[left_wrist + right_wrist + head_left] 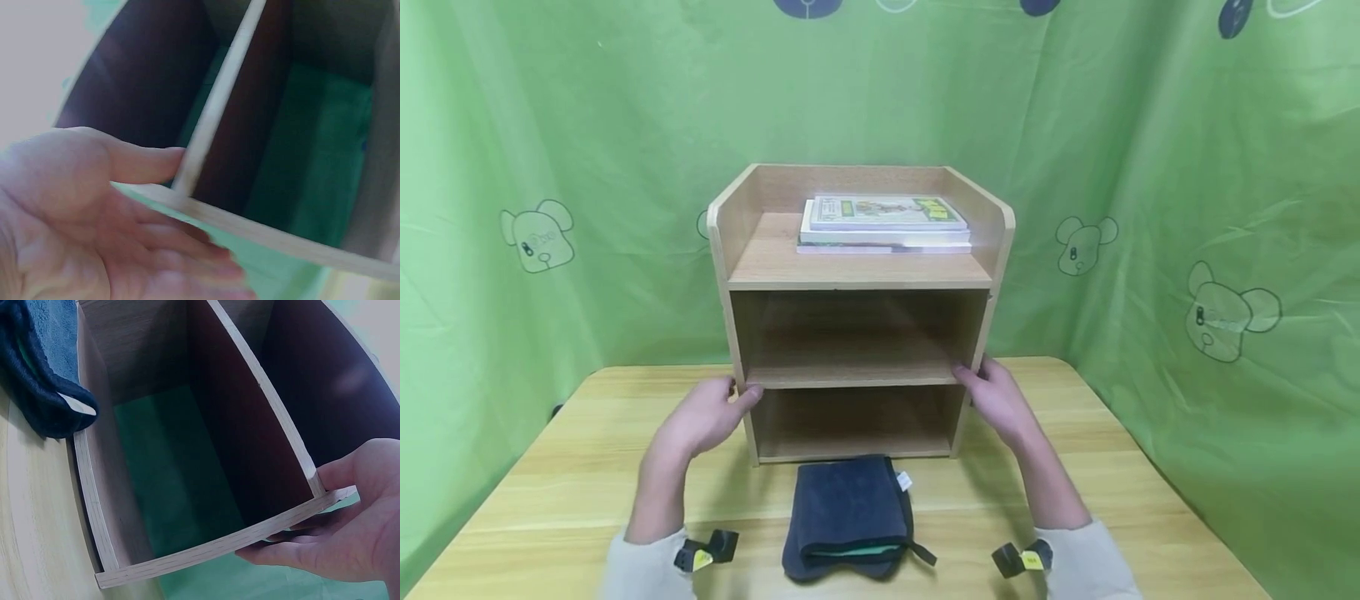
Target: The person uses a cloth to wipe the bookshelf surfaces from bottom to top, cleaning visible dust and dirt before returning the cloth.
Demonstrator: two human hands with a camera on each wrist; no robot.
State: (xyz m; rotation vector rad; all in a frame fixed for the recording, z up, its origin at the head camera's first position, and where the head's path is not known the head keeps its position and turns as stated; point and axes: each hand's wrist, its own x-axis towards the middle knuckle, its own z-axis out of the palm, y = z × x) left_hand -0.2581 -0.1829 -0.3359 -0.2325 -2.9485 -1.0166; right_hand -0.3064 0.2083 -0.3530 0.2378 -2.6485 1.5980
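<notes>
A small wooden shelf unit stands upright on the table, its two lower compartments facing me. My left hand grips its left side panel at the middle board, thumb over the front edge and fingers along the outside. On the other side my right hand holds the right panel at about the same height, thumb inside the front edge, fingers behind the panel. In the right wrist view that thumb meets the end of the middle board. A stack of several books lies on the top tray.
Just in front of the shelf unit lies a folded dark blue cloth with a white tag and a loop. The light wooden table reaches back to a green curtain printed with cartoon heads, which also hangs at both sides.
</notes>
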